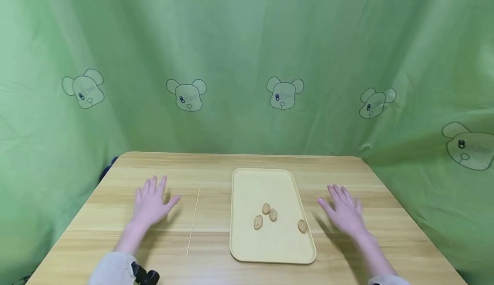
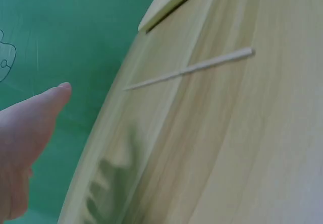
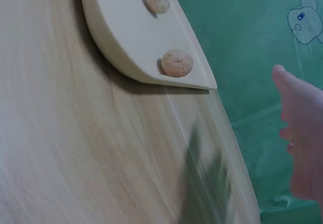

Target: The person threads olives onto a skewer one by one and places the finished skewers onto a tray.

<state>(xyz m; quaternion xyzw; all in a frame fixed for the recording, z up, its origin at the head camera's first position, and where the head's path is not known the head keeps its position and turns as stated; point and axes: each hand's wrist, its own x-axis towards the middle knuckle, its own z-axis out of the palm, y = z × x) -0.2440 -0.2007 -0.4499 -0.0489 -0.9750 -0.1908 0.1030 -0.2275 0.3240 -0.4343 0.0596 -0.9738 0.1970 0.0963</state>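
Observation:
My left hand hovers over the left side of the table, palm down with fingers spread, holding nothing. Between it and the tray lies a thin pale wooden stick, nearly straight away from me; it also appears in the left wrist view. A cream rectangular tray rests right of the stick. Several brown, rough-shelled nuts, walnut-like, lie in it: a cluster near the middle with one nut at its left, and a lone nut by the right rim. My right hand hovers beyond that rim, fingers extended, holding nothing.
The wood-grain table has rounded far corners. A green curtain with printed bear faces hangs behind it and along both sides. A black wrist device sits at the left sleeve.

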